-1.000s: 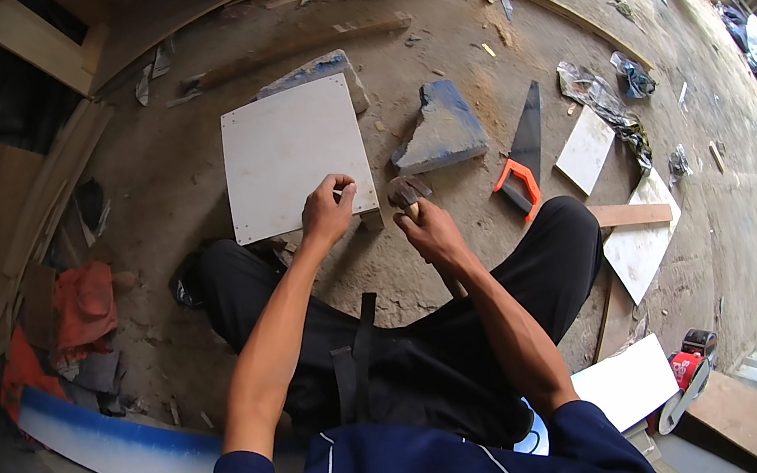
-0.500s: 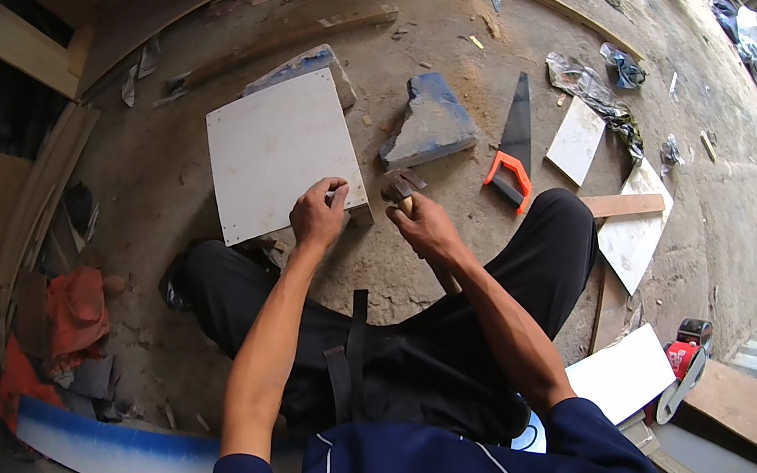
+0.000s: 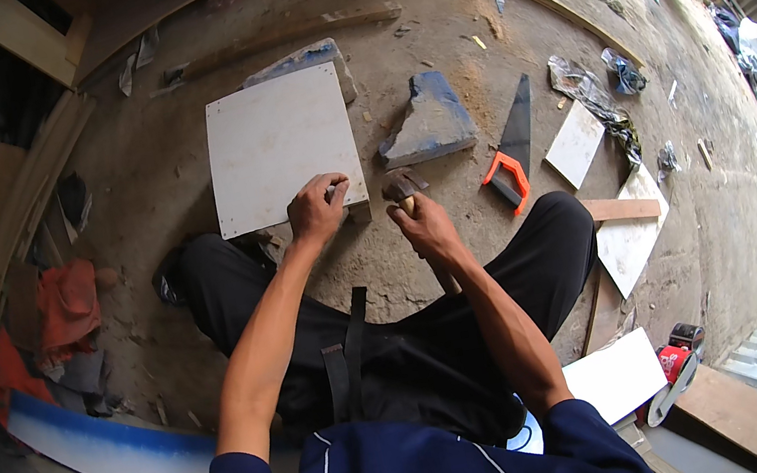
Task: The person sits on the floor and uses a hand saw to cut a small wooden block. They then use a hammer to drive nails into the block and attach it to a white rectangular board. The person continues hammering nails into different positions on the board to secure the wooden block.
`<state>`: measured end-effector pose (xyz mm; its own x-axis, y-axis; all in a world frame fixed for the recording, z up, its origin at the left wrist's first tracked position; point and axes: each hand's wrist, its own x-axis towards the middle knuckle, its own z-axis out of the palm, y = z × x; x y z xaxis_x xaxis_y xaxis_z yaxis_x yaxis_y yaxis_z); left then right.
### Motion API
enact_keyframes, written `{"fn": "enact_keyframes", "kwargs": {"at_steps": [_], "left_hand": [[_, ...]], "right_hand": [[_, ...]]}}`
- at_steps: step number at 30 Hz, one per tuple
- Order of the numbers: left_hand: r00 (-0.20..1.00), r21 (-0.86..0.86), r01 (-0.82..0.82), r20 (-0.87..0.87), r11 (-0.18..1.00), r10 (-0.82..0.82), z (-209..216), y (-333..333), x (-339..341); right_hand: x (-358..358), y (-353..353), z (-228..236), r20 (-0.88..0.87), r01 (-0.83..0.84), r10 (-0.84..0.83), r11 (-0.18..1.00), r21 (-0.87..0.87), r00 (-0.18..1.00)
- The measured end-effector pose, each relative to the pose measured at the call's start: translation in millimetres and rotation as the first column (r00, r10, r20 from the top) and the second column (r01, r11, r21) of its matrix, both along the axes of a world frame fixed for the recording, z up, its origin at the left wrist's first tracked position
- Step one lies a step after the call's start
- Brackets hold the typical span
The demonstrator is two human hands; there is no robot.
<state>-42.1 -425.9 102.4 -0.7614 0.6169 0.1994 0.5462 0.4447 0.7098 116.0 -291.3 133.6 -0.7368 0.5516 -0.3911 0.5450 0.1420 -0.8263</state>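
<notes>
A white square board (image 3: pixel 277 148) with small dark dots at its corners lies raised off the floor, its far side over a blue-stained concrete slab (image 3: pixel 321 52). At its near right corner is my left hand (image 3: pixel 317 211), thumb and fingers pinched together. Whatever the pinch holds is too small to make out. Just right of that corner, my right hand (image 3: pixel 424 226) is wrapped round the wooden handle of a hammer (image 3: pixel 403 183). The hammer's dark metal head sits above the fist, level with the board's near edge and apart from it. Its handle runs down towards my lap.
Beyond the hammer lies a broken blue-and-grey concrete block (image 3: pixel 427 121). A handsaw (image 3: pixel 515 136) with an orange handle rests to its right. White board offcuts (image 3: pixel 576 144), crumpled plastic (image 3: pixel 579 79) and wood strips (image 3: pixel 622 208) litter the right side. Orange cloth (image 3: pixel 67 307) lies left.
The view has shifted very slightly. Both hands and the hammer keep almost the same places beside the board's near right corner.
</notes>
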Motion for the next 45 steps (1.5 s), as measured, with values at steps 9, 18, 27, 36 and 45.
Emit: {"fn": "enact_keyframes", "kwargs": {"at_steps": [9, 18, 27, 36, 45], "left_hand": [[1.000, 0.027, 0.011, 0.010, 1.000, -0.012, -3.7, -2.8, -1.6], [1.000, 0.023, -0.012, 0.001, 1.000, 0.012, -2.9, 0.0, 1.7], [0.999, 0.049, 0.012, -0.048, 0.999, -0.009, -6.4, 0.1, 0.4], [0.996, 0.067, 0.027, -0.086, 0.997, -0.021, -7.2, -1.0, -0.1], [0.993, 0.103, 0.033, -0.117, 0.994, -0.021, -8.1, -3.8, -0.6]], "right_hand": [[-3.1, 0.9, 2.4, 0.058, -0.019, 0.019, 1.000, -0.008, 0.998], [-2.1, 1.1, -3.0, 0.006, -0.003, 0.003, 1.000, 0.000, 1.000], [-2.8, 0.8, 4.8, 0.029, -0.003, 0.004, 1.000, -0.030, 1.000], [-3.0, 1.6, 6.5, 0.026, -0.032, 0.033, 0.999, -0.012, 0.999], [-7.6, -0.8, 25.1, -0.025, -0.055, 0.055, 0.998, -0.021, 0.998]]}}
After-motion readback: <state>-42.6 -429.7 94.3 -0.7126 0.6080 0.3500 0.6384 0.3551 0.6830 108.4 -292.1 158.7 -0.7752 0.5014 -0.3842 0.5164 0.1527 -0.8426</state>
